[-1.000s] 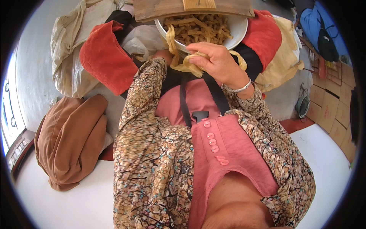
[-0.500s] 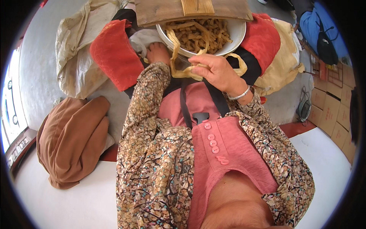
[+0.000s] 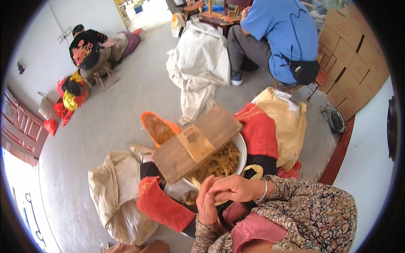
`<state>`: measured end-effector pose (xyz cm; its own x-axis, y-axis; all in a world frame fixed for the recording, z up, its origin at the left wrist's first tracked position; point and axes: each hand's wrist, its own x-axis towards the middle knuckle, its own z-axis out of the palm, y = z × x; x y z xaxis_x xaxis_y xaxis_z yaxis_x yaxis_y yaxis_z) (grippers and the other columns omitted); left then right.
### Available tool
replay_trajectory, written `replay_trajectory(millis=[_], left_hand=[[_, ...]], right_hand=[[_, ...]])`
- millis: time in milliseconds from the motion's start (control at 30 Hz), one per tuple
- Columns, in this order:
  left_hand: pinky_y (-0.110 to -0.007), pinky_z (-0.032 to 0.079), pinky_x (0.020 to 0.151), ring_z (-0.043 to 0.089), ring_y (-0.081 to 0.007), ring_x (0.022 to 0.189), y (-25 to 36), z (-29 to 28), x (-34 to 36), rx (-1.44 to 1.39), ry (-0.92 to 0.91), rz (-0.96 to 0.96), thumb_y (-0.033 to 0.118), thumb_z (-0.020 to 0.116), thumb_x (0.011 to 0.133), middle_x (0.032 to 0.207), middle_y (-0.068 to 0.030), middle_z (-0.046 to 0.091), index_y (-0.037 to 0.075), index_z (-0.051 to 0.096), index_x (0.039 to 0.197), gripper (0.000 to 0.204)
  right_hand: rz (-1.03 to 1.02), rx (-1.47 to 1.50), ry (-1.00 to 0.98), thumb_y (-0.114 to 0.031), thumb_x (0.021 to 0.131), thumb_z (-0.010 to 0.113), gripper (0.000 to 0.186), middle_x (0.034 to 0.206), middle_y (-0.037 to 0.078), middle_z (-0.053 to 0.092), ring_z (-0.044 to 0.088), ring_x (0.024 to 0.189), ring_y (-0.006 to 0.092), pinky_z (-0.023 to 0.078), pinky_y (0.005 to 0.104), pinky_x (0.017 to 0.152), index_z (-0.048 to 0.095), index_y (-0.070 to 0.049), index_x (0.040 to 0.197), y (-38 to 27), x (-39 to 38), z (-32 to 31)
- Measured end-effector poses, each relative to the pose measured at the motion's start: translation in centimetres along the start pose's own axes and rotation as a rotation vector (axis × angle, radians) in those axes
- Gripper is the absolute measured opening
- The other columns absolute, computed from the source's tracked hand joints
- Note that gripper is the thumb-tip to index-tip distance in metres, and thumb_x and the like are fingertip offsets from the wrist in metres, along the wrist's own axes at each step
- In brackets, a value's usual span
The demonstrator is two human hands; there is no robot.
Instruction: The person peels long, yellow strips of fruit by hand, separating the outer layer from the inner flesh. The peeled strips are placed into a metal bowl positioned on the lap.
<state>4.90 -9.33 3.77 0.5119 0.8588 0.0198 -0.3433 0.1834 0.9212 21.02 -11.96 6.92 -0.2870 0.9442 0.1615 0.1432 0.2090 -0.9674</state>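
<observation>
My two hands meet just in front of a white bowl (image 3: 242, 157) in my lap. My right hand (image 3: 237, 188), wearing a silver bangle, is closed on a pale yellowish strip (image 3: 255, 169) that loops out behind its knuckles. My left hand (image 3: 206, 205) is upright against the right fingertips, its fingers pressed together; what lies between them is hidden. Many knotted yellowish strips (image 3: 219, 163) fill the bowl. Across its far side rests a brown wooden board (image 3: 168, 162) with a lighter block (image 3: 195, 143) on it. Red cloths (image 3: 164, 206) cover my knees.
An orange scoop-shaped container (image 3: 158, 128) stands beyond the board. Pale sacks (image 3: 118, 189) lie at left, a tan sack (image 3: 287, 122) at right. A person in blue (image 3: 276, 38) sits ahead beside a white sack (image 3: 198, 50); another person (image 3: 86, 48) sits far left. Cardboard boxes (image 3: 354, 63) line the right.
My view has tilted up and turned, bringing in the room and other people. My left hand has left the plastic beside the bowl and come up to my right hand.
</observation>
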Motion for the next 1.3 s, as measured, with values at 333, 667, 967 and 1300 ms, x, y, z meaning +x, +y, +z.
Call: replay_trajectory(millis=[333,667,967,1300], left_hand=[[-0.029,0.05,0.066,0.066,-0.0207,0.071,1.7,-2.0,0.0,0.68,-0.2,-0.121,0.012,0.061,0.088,0.079,-0.0175,0.065,0.001,0.066,0.101,0.017],[-0.025,0.037,0.048,0.048,-0.0096,0.054,0.7,-2.2,-0.2,0.202,-0.061,-0.315,0.019,0.049,0.094,0.064,0.0007,0.053,-0.001,0.06,0.084,0.025],[-0.024,0.023,0.047,0.023,-0.0076,0.046,-1.0,-2.0,1.2,-0.716,0.291,-0.135,0.029,0.039,0.1,0.059,0.0038,0.038,0.01,0.052,0.098,0.024],[-0.038,0.046,0.085,0.06,-0.0252,0.09,-3.5,-5.3,-4.4,0.518,0.609,-0.354,0.019,0.046,0.098,0.1,-0.0126,0.062,-0.001,0.056,0.113,0.027]], right_hand=[[0.152,-0.26,-0.273,-0.028,0.084,0.065,0.026,0.081,0.015,0.063,0.063,0.074,0.0323,0.049,0.0382,0.063,0.062,-0.004,0.094,1.4,-0.6,-4.3],[-0.23,-0.507,-0.071,-0.021,0.083,0.06,0.02,0.069,0.009,0.05,0.055,0.068,0.0266,0.044,0.036,0.063,0.054,-0.008,0.07,5.5,2.1,-5.2],[0.313,0.162,-0.098,-0.016,0.079,0.07,0.047,0.106,0.006,0.06,0.058,0.09,0.008,0.048,0.0219,0.077,0.055,0.001,0.12,4.4,-2.0,2.1],[0.223,-0.14,-0.196,-0.021,0.09,0.059,0.021,0.063,0.016,0.052,0.054,0.058,0.0246,0.043,0.0354,0.056,0.057,-0.002,0.082,5.9,-4.5,1.1]])
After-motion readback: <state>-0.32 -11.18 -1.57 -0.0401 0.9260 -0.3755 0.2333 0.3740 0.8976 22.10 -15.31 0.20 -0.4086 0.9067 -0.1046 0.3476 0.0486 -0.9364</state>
